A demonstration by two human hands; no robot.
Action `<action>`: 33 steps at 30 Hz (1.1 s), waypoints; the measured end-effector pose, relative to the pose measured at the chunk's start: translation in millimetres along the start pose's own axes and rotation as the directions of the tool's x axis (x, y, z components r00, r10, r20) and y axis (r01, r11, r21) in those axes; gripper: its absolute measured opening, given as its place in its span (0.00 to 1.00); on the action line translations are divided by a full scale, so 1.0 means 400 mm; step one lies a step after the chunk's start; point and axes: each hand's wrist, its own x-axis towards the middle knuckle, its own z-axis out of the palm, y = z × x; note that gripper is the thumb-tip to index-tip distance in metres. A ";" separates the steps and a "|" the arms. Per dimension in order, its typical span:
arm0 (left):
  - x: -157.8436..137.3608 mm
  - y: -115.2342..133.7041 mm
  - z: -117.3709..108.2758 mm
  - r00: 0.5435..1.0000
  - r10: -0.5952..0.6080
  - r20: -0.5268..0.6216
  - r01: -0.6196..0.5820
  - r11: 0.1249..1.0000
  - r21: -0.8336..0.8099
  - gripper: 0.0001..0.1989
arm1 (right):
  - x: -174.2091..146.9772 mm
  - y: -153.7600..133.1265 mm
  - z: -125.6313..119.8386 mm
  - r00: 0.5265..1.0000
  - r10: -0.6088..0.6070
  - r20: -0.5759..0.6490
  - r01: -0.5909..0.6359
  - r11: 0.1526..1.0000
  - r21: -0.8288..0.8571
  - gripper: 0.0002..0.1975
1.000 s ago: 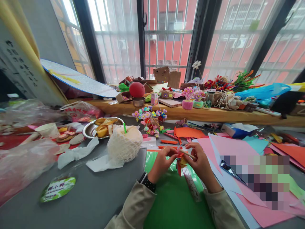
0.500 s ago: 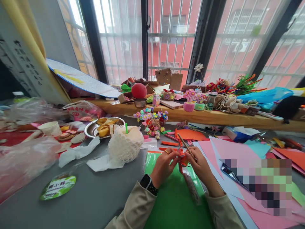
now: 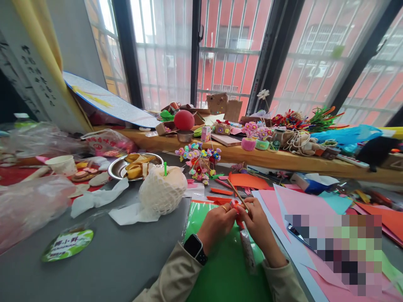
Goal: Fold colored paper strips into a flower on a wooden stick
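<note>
Left arm (image 3: 174, 274): enters at the lower edge; slants upward and to the right. Left hand (image 3: 217, 224): turns its back toward the camera; curls fingers (image 3: 231, 214) inward in a close pinch. Right arm (image 3: 281, 280): enters at the lower edge; slants upward and to the left. Right hand (image 3: 260, 224): bends fingers toward the left hand; grips firmly. Both hands: converge in front of the body, just beside each other; leave finger-to-finger contact unclear.

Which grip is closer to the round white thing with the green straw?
Left. The left grip is to the right of the round white thing, not touching; the right grip is farther right, past the left one.
</note>
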 end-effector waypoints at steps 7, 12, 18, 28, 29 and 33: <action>-0.002 -0.002 0.012 1.000 0.005 0.005 -0.005 1.000 0.014 0.08 | 0.000 0.002 -0.006 0.998 0.043 -0.053 -0.045 0.998 -0.041 0.16; -0.006 -0.004 0.014 1.000 0.008 -0.012 -0.008 1.000 0.007 0.07 | 0.001 0.003 -0.003 0.996 0.076 -0.039 -0.076 0.997 0.011 0.16; -0.003 0.000 -0.001 0.997 -0.020 -0.079 0.021 1.000 0.001 0.06 | -0.002 -0.006 -0.001 0.996 0.074 -0.049 -0.070 0.994 0.081 0.14; -0.006 0.003 0.000 0.996 -0.042 -0.082 0.043 0.999 0.008 0.07 | 0.003 0.009 -0.005 0.987 0.122 -0.109 -0.114 0.990 0.078 0.12; -0.007 0.003 -0.001 0.995 -0.055 -0.088 0.055 0.998 0.003 0.07 | 0.004 0.013 -0.010 0.978 0.147 -0.151 -0.135 0.987 0.084 0.12; -0.008 0.001 -0.003 0.989 -0.082 -0.124 0.084 0.996 0.005 0.06 | 0.007 0.014 -0.025 0.971 0.190 -0.143 -0.170 0.975 0.144 0.12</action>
